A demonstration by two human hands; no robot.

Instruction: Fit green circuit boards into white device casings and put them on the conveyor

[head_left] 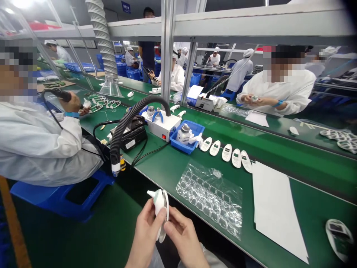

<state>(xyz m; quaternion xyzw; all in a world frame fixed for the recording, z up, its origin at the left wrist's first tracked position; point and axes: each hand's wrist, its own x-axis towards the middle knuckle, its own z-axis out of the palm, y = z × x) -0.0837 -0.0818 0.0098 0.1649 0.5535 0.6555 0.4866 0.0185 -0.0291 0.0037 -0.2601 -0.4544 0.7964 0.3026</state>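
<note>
Both your hands were closed on the white device (160, 204), just off the near edge of the green table (164, 169). Your left hand (147, 229) gripped its body, thumb laid along the near side and fingers curled behind. Your right hand (182, 232) pinched the flat cover (166, 204) with bent fingers, its thumb low beside the other thumb. A narrow gap showed between body and cover at the upper end, though whether they met lower down was hard to tell behind your fingers.

You had the device nearly upright in the view, its long axis running from the top down to the rounded lower end, with the pointed tip (151, 193) aimed left, towards the seated person (47, 141).

No brand could be made out on the device. The blue sign (126, 7) hanging at the back carried pale characters too small to read, and the white label (130, 144) on the black unit (134, 136) was equally illegible.

On the table, the clear plastic bag (212, 197) lay nearest your right hand, left of the white sheets (276, 208). Five white covers (228, 152) stood in a row beyond the bag, beside the blue tray (186, 137).
</note>
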